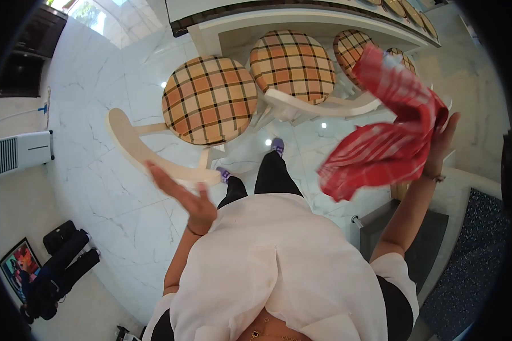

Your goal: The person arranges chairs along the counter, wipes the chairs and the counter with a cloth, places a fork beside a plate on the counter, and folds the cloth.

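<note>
My right hand (442,142) grips a red checked cloth (389,133) with pale stripes, raised out to the right. The cloth hangs loose and folded in the air, its edges slightly blurred, and it covers most of that hand's fingers. My left hand (188,199) is empty, its fingers stretched and the thumb apart, near the curved pale backrest (136,148) of the closest chair. That chair has a round plaid seat cushion (210,99) in orange, cream and black. A second plaid seat (293,65) stands beside it, in front of the cloth's far side.
More plaid chairs (351,48) line a table (301,11) with round mats. White marble tiles (102,170) cover the floor. An air cooler (21,153) stands at left, below it a person in dark clothes (54,278) beside a screen or picture. A dark speckled countertop (466,267) lies right.
</note>
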Motion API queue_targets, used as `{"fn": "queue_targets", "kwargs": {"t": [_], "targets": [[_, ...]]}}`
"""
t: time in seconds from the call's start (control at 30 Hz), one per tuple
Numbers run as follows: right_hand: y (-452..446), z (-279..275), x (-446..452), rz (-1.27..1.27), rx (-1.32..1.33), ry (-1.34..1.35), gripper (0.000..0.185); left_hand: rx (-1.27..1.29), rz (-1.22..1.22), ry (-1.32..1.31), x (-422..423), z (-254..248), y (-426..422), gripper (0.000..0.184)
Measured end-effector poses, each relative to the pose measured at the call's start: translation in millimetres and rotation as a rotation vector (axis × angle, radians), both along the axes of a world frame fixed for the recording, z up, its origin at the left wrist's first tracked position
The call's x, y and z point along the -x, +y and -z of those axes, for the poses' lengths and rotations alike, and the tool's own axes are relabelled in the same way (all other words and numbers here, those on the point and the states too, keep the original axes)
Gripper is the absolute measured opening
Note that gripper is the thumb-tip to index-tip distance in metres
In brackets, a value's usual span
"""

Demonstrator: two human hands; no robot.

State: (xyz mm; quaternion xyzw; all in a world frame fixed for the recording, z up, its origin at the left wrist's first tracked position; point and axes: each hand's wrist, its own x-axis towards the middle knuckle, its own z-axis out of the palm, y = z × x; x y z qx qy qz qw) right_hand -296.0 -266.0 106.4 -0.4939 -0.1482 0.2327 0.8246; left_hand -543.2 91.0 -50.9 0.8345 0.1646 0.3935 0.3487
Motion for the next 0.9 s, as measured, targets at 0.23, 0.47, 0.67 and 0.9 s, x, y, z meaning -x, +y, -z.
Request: {"fn": "queue_targets", "kwargs": {"t": [0.23, 0.47, 0.67, 0.9], "targets": [[7, 148, -195, 0.008, 1.059, -0.554, 0.04, 0.095, 0.311, 0.105, -136, 22, -120, 0.078], [69, 178, -154, -1.384, 0.864, -0.439, 0.065, 0.971, -0.288, -0.11, -240, 83, -157, 0.058], [180, 261, -103, -0.973, 0.34, -0.463, 0.071, 0.91, -0.284, -0.275, -255, 86, -162, 0.069], [65, 177, -151, -1.412, 0.497, -0.598, 0.066, 0.74, -0.424, -0.203, -254, 85, -163, 0.064]]}}
